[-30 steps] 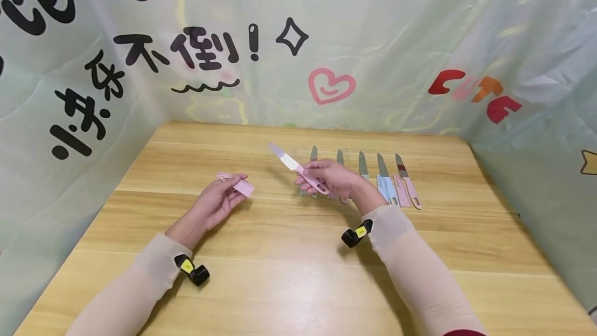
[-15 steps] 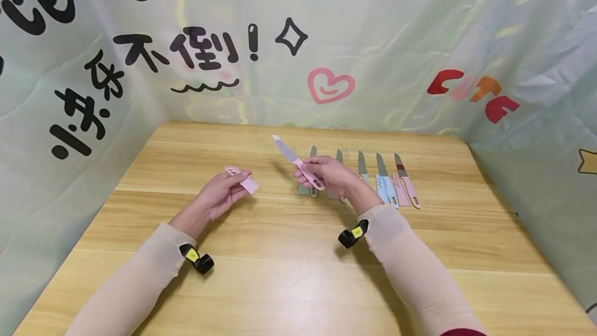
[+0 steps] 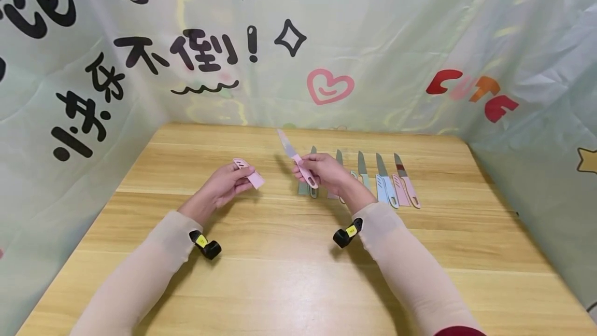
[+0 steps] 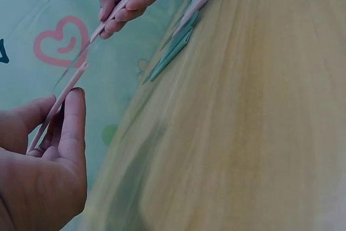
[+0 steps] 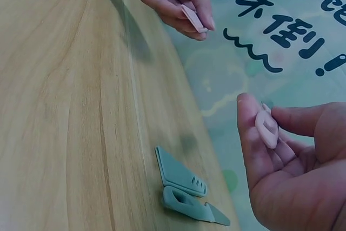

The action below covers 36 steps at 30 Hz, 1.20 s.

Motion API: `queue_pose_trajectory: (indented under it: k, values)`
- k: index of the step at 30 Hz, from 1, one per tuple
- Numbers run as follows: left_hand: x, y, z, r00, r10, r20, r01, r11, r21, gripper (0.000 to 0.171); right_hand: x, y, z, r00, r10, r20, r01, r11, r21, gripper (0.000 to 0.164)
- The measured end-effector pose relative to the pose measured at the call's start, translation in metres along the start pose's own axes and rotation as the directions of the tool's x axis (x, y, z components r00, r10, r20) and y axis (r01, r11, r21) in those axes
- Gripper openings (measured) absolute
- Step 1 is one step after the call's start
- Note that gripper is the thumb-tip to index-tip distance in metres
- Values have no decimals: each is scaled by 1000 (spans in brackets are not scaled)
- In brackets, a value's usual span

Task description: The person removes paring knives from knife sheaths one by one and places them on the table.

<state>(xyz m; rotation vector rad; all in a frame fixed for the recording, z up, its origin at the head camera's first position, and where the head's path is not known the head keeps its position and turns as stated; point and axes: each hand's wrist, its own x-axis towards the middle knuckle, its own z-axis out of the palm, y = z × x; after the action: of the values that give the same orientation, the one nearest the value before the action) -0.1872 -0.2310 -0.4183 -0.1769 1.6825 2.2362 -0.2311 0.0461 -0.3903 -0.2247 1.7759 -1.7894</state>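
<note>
My left hand (image 3: 223, 184) pinches a pink knife sheath (image 3: 254, 179) between thumb and fingers, above the table; its slotted end points up and away. To the right, my right hand (image 3: 326, 171) grips a paring knife by its pink handle (image 3: 306, 172), the bare blade (image 3: 286, 144) tilted up and to the left. Sheath and knife are apart in the head view. In the right wrist view the end of the pink handle (image 5: 267, 129) shows between thumb and fingers. The left wrist view shows the sheath (image 4: 58, 105) edge-on below the knife's blade.
Several knives lie in a row beside their sheaths on the wooden table (image 3: 280, 253), among them a blue knife (image 3: 386, 185) and a pink knife (image 3: 409, 185). A green knife (image 5: 186, 204) with its green sheath (image 5: 178, 172) lies under my right hand. A printed curtain (image 3: 382, 40) stands behind.
My left hand has moved right and away from me with the sheath, closer to the knife. The knife in my right hand has turned more upright and shifted slightly away.
</note>
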Motion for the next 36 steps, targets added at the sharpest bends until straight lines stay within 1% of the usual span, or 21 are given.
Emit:
queue_pose_trajectory:
  k: [2,4,12,16,23,27,31,36]
  values:
    - [2,1,1,1000,-2,4,1,1000,21,44,0,-1,0,1000,1,-15,-1,1000,4,41]
    - [4,1,2,1000,-2,5,1,999,38,44,0,-1,1,1000,-4,-17,4,1000,1,42]
    - [14,2,7,1000,19,-11,-18,998,57,45,3,0,1,1000,-11,-28,10,1000,-21,41]
    - [18,2,8,1000,23,-8,-22,995,99,46,7,1,2,999,4,-35,-4,1000,-24,41]
    - [27,4,11,1000,6,-10,-4,982,189,44,8,-1,4,998,44,-53,-46,999,-24,40]
    - [32,5,14,1000,-1,-7,2,969,247,43,10,-2,6,996,52,-76,-54,998,-26,40]
    - [37,6,16,1000,-13,-7,14,966,259,41,13,-2,7,993,55,-102,-58,998,-30,39]
    - [42,6,20,1000,-25,-8,26,959,283,38,16,1,8,986,65,-151,-67,998,-9,36]
